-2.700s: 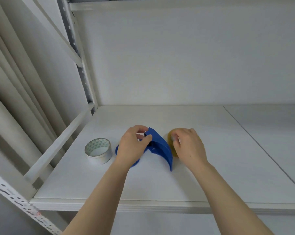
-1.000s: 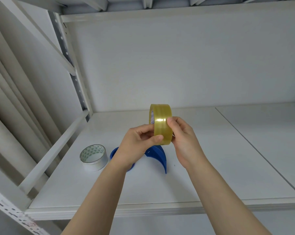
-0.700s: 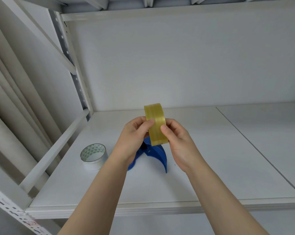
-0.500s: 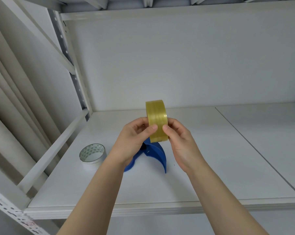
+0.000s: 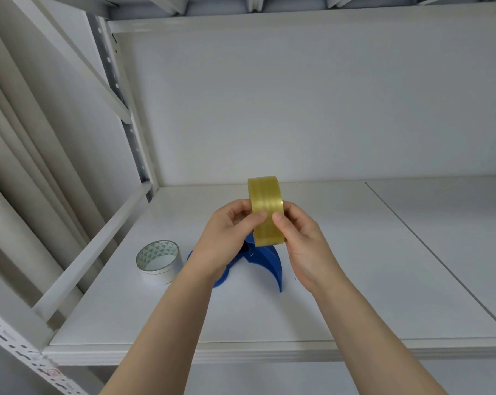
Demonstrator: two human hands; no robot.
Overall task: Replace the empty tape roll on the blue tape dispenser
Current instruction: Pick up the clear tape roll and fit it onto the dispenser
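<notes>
together left hand (image 5: 229, 232) and right hand (image 5: 301, 238) pinch the yellow tape roll (image 5: 266, 206) upright.

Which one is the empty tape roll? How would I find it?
Look at the white shelf, on its left side near the slanted rail. The empty roll lies flat there, left of the blue dispenser. It is white with green triangles inside, unlike the yellow roll held up in both hands.

You are looking at a translucent yellow tape roll (image 5: 266, 212), faintly banded around its face. Below it, the tape dispenser (image 5: 265, 262) is showing solid blue. Left of the dispenser, a white roll (image 5: 159, 262) is showing a grey-green triangle pattern inside its core. The shelf (image 5: 355, 280) beneath the dispenser is showing plain white.
</notes>
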